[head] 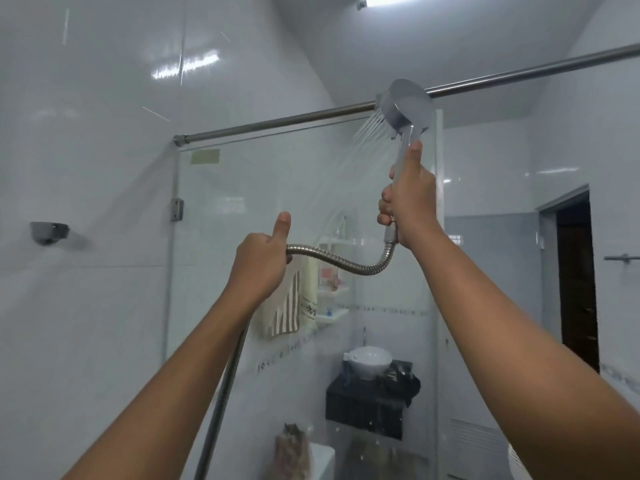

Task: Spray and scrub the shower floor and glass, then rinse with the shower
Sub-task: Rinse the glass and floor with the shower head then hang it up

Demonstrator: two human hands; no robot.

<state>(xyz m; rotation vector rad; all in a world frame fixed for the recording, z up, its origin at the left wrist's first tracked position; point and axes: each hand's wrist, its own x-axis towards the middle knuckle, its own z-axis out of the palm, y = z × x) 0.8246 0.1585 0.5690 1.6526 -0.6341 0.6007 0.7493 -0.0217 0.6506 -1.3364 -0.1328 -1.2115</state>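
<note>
1. White tiled walls (86, 168) close in your shower stall, and a steel rail (277, 122) crosses overhead.
2. Your glass panel (277, 209) stands straight ahead, beyond both arms.
3. Your shower hose (339, 261) sags between the two grips.
4. Your right grip (412, 202) is wrapped round the upright handle of the shower head (408, 105), high by the rail. Its face sprays leftward and down onto the upper glass.
5. Your left grip (261, 254), lower and leftward, clasps the hose, thumb raised.
6. Rinsing likely proceeds downward from here.
</note>
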